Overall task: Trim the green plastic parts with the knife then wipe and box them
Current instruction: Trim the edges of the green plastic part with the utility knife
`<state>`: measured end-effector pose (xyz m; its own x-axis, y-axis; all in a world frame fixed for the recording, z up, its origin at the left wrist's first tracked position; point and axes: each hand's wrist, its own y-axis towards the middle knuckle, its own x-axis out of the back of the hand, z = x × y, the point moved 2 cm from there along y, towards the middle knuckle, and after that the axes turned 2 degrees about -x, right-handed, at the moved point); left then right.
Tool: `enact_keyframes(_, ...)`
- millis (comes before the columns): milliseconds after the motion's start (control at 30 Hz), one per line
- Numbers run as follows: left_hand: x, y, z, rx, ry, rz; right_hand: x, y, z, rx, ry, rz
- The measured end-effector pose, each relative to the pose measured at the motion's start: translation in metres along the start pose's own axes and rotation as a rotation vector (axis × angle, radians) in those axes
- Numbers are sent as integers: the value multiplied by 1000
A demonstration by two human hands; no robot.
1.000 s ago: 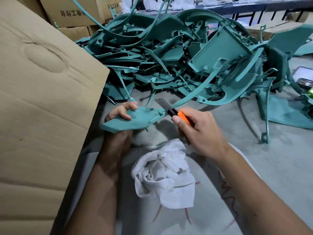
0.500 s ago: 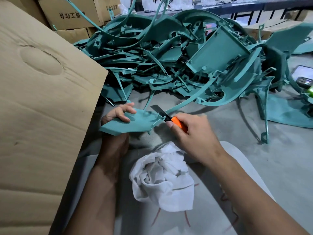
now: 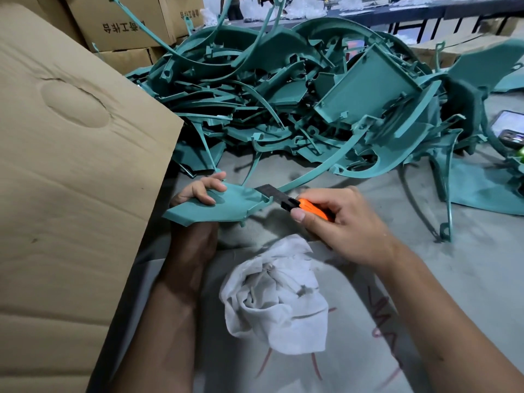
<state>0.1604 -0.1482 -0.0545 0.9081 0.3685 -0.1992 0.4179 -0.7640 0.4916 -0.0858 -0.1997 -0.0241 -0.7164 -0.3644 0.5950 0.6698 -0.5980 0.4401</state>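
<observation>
Flat green part (image 3: 218, 205) gripped in left hand (image 3: 198, 194); orange knife (image 3: 300, 205) clasped in right hand (image 3: 343, 222), blade against part's right edge. White cloth (image 3: 275, 296) near table's front edge.

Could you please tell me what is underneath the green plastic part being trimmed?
Below the green plastic part, the left hand grips it, fingers curled over its top edge. The palm is covered by the part. Nearer, a white rag lies.

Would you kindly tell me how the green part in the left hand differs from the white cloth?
The part is a flat, rigid green panel; the cloth is white, soft and crumpled. The left hand holds the part up against the knife; the cloth lies loose, untouched. Both sit near the person.
</observation>
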Motion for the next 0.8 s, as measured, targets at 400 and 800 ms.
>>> enact_keyframes(400, 6, 0, -10, -75, -76, 274, 2, -1, -5, -14, 54, 155)
enact_keyframes(800, 2, -5, -8, -72, 10, -177, -20, 2, 9, -25, -99, -163)
